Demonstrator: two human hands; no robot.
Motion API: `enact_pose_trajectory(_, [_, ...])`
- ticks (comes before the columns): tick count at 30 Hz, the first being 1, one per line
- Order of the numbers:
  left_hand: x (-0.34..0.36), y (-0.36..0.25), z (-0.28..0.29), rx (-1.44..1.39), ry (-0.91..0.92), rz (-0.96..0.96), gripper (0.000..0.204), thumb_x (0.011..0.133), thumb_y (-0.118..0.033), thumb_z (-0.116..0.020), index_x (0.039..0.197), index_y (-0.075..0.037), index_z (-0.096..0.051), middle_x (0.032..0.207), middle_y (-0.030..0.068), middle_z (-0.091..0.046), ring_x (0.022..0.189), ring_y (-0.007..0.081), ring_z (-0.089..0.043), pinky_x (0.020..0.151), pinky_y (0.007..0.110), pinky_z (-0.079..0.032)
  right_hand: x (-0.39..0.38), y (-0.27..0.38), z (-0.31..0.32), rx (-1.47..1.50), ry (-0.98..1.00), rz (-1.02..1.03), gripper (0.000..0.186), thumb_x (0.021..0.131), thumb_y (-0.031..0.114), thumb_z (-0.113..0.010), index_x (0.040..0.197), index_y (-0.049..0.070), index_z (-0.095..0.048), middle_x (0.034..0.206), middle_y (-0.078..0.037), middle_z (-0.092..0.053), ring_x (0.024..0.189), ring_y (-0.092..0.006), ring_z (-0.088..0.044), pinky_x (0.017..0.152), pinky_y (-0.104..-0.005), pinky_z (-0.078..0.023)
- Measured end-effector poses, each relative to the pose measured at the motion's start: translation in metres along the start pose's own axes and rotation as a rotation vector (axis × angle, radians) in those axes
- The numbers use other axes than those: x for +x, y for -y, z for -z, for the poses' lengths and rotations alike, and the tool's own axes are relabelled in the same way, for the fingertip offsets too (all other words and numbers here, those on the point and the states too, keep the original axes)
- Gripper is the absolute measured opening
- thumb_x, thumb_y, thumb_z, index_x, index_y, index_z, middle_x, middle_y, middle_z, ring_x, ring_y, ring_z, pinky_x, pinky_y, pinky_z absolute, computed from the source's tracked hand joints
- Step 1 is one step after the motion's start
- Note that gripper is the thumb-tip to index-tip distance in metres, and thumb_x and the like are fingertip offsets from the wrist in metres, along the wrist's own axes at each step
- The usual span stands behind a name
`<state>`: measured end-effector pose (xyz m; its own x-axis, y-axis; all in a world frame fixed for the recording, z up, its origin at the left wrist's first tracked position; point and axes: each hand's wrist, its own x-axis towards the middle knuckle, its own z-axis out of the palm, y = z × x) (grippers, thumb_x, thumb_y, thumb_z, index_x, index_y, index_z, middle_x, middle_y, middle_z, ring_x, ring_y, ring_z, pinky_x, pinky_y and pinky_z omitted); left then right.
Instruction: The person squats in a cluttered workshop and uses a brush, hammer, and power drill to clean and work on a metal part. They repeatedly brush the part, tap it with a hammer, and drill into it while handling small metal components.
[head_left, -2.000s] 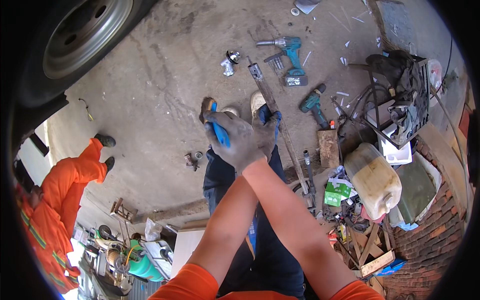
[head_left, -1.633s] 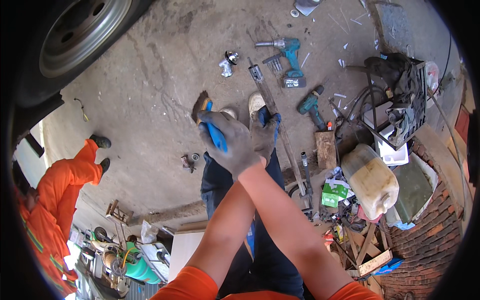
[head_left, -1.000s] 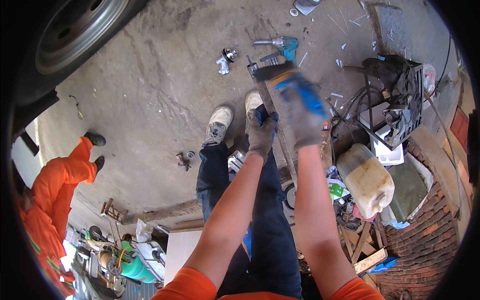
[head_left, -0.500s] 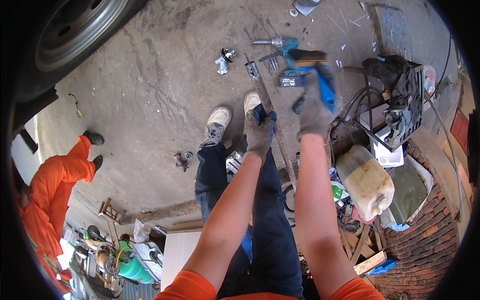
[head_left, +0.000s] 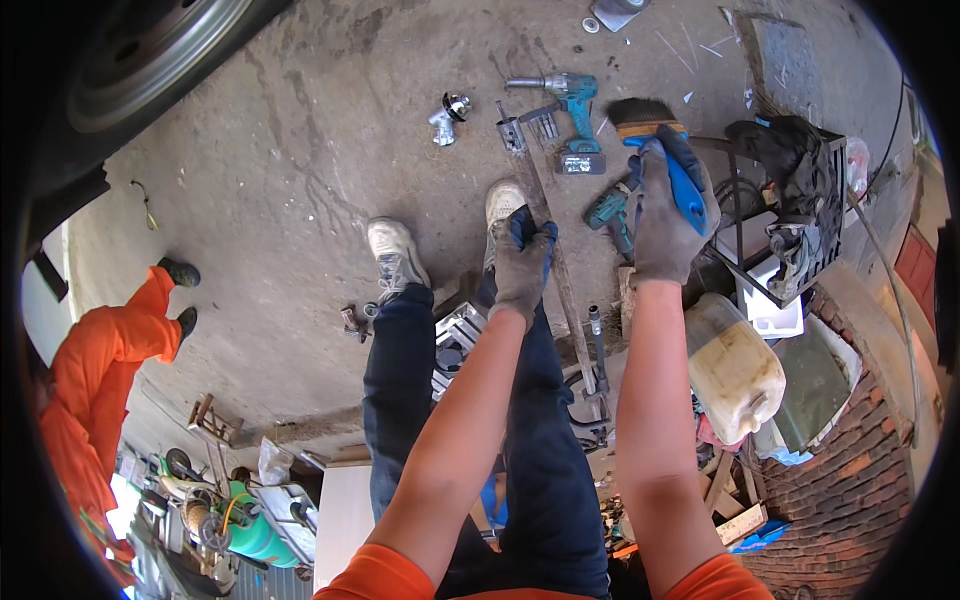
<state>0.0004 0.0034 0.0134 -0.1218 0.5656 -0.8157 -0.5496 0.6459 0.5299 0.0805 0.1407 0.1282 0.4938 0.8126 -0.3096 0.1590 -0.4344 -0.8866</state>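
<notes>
My left hand (head_left: 520, 272), in a grey and dark blue work glove, is closed around a long dirty metal tube (head_left: 565, 290). The tube slants from between my feet back past my right leg, and a slotted metal collar with a thin rod tops its far end (head_left: 510, 130). In my gloved right hand (head_left: 668, 225) is a paint brush (head_left: 645, 116) with a blue handle and dark bristles. The bristles point away from me and stand apart from the tube, to its right.
Beyond the tube lies a teal impact wrench (head_left: 575, 95); another teal power tool (head_left: 608, 218) sits left of my right hand. A shiny metal fitting (head_left: 446, 122) is on the concrete. To the right are a metal frame (head_left: 740, 250) and a plastic jerrycan (head_left: 735, 370). A person in orange (head_left: 110, 350) stands left.
My right hand has carried the brush to the right, away from the tube, uncovering the second power tool. My left foot has shifted left. The left hand keeps its hold.
</notes>
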Motion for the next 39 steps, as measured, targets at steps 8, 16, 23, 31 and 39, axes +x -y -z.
enact_pose_trajectory(8, [0.000, -0.010, 0.006, 0.022, 0.080, -0.033, 0.027, 0.091, -0.002, -0.062, 0.118, 0.002, -0.060, 0.104, 0.0063, -0.067, 0.091, 0.0107, -0.060, 0.084, 0.026, -0.050, 0.004, -0.025, 0.008, -0.093, -0.131, 0.052, 0.025, 0.090, 0.008, -0.069, 0.114, 0.003, -0.066, 0.096, -0.009, -0.071, 0.081, -0.0131, -0.067, 0.072, -0.0275, -0.055])
enact_pose_trajectory(16, [0.012, -0.011, 0.015, 0.077, 0.209, 0.085, 0.028, 0.092, -0.001, -0.060, 0.119, 0.002, -0.058, 0.104, 0.0054, -0.067, 0.090, 0.0103, -0.061, 0.084, 0.026, -0.050, -0.022, -0.023, 0.045, 0.168, 0.315, -0.261, 0.029, 0.097, 0.018, -0.058, 0.118, -0.002, -0.062, 0.095, -0.013, -0.070, 0.077, -0.0176, -0.067, 0.071, -0.0292, -0.054])
enact_pose_trajectory(23, [0.041, -0.036, 0.034, 0.160, 0.515, 0.158, 0.031, 0.088, -0.005, -0.068, 0.117, 0.003, -0.060, 0.106, 0.0065, -0.067, 0.093, 0.0138, -0.063, 0.087, 0.028, -0.053, 0.005, -0.038, 0.015, 0.105, 0.128, -0.107, 0.026, 0.095, 0.016, -0.063, 0.114, -0.001, -0.065, 0.097, -0.011, -0.069, 0.079, -0.0165, -0.067, 0.073, -0.0286, -0.054])
enact_pose_trajectory(31, [0.095, -0.040, 0.035, 0.121, 0.996, 0.260, 0.034, 0.080, -0.008, -0.074, 0.111, 0.002, -0.064, 0.102, 0.0073, -0.067, 0.096, 0.0160, -0.062, 0.084, 0.029, -0.052, 0.059, -0.168, 0.101, 0.017, 0.007, -0.158, 0.025, 0.095, 0.010, -0.061, 0.117, -0.002, -0.063, 0.093, -0.007, -0.068, 0.073, -0.0131, -0.064, 0.067, -0.0269, -0.054])
enact_pose_trajectory(39, [0.132, -0.034, 0.029, 0.199, 1.352, 0.223, 0.036, 0.080, -0.003, -0.076, 0.113, 0.002, -0.063, 0.103, 0.0095, -0.067, 0.098, 0.0172, -0.065, 0.086, 0.031, -0.055, 0.062, -0.078, 0.051, 0.265, 0.198, 0.362, 0.043, 0.104, 0.033, -0.046, 0.111, -0.007, -0.061, 0.079, -0.014, -0.065, 0.057, -0.0171, -0.058, 0.054, -0.0302, -0.048])
